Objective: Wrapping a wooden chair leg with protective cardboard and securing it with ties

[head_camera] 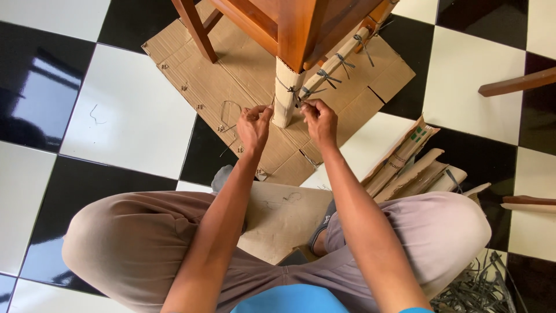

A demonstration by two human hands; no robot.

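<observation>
the person squats on a black-and-white tiled floor point(127, 116), both hands raised to the corrugated cardboard sleeve point(285, 95) wrapped round the lower part of a brown wooden furniture leg point(295, 29). the leg stands on a flattened brown cardboard sheet point(231, 75). the left hand point(253, 124) is pinched shut on the end of a thin grey strap tie point(292, 93) that circles the sleeve, and the right hand point(318, 119) is closed on the other end, just beside the sleeve's right edge. a slanted rail point(341, 58) to the right is already wrapped in cardboard and bound with several like ties. a loose bent tie point(229, 113) lies on the sheet near the left hand; folded cardboard offcuts point(405, 162) rest by the right knee, and a heap of dark straps point(480, 287) sits at the lower right.

to do this well, it looks wise to keep both ends pulled evenly and level, so the tie seats flat across the sleeve without crushing or slipping down it.
</observation>
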